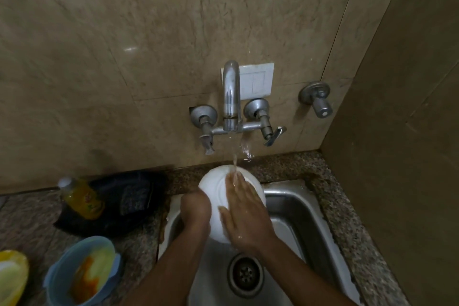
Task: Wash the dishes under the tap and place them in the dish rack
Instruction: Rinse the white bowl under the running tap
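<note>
A person rinses a white plate (218, 189) over a steel sink (293, 204) set into a speckled granite counter (347, 226), as a thin stream of water (234, 159) falls from a wall-mounted tap (231, 97) onto the plate's upper edge. The plate is held tilted above the sink's back-left corner, just in front of the wall. The left hand (195, 208) grips the plate's left rim, its fingers curled out of sight behind the dish. The right hand (246, 216) lies flat on the plate's face with fingers straight and spread, the fingertips (234, 177) reaching into the water; the hand is wet. Both forearms rise from the bottom of the frame across the sink, above the drain (246, 274). On the counter left of the sink stands a bottle (82, 197) of yellow liquid with a white cap, blurred, against a dark cloth or bag (129, 199) bunched along the back edge. Nearer the front-left corner sit a blue bowl (82, 271) smeared with orange residue and, cut off by the frame's edge, a yellow bowl (12, 276). A white switch plate (258, 79) is fixed to the tiled wall behind the tap, and a separate valve (316, 98) juts out to its right.
</note>
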`<state>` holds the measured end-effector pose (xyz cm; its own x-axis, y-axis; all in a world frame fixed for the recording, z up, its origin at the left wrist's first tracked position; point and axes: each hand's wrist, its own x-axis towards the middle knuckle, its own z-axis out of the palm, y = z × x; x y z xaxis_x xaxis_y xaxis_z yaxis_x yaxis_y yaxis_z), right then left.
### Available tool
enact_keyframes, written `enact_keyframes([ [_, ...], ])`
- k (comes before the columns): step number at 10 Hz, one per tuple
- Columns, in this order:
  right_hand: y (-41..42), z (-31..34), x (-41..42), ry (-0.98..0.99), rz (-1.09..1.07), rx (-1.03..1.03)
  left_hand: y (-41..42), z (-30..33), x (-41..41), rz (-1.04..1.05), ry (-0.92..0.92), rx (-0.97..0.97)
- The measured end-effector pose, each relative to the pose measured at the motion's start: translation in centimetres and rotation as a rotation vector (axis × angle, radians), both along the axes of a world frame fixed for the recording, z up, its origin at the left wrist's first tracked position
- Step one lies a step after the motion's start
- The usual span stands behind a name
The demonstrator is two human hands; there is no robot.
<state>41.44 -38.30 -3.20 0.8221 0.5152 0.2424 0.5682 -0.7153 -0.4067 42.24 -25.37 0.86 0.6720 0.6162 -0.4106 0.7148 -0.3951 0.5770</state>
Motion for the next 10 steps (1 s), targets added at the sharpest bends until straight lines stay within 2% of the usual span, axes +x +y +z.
enact_keyframes([
  [1, -0.4, 0.2, -0.4, -0.025, 0.132, -0.031, -0.3, -1.2, 0.6, -0.074, -0.027, 0.091],
  [2, -1.0, -0.1, 0.6, -0.005, -0.034, 0.02, -0.3, -1.9, 0.6, 0.196, -0.031, -0.199],
  [3, -1.2, -0.6, -0.4, -0.022, 0.038, 0.004, -0.5, -1.8, 1.0, -0.143, 0.063, 0.204],
  [4, -1.8, -0.6, -0.9, -0.013, 0.104, -0.019, 0.1, -1.5, 1.1, -0.278, 0.116, 0.324],
  [5, -0.3, -0.3, -0.1, 0.011, -0.045, 0.06, 0.0, -1.8, 1.9, -0.313, 0.067, 0.461],
  [6, -1.1, -0.2, -0.7, -0.007, 0.109, 0.027, 0.7, -1.6, 2.5, -0.227, -0.017, 0.364],
  [7, -0.8, -0.1, -0.1, 0.024, -0.008, 0.072, 0.6, -1.5, 2.0, -0.289, 0.04, 0.421],
  [8, -0.5, 0.1, -0.6, -0.026, 0.076, 0.034, 1.5, -1.3, 2.7, -0.138, -0.124, 0.326],
  [9, -2.0, 0.0, 0.0, 0.001, 0.076, 0.014, 1.6, -1.4, 2.2, -0.101, -0.174, 0.262],
  [10, -0.6, 0.3, 0.4, 0.023, -0.03, 0.033, 2.0, -1.4, 1.9, -0.206, -0.163, 0.34],
])
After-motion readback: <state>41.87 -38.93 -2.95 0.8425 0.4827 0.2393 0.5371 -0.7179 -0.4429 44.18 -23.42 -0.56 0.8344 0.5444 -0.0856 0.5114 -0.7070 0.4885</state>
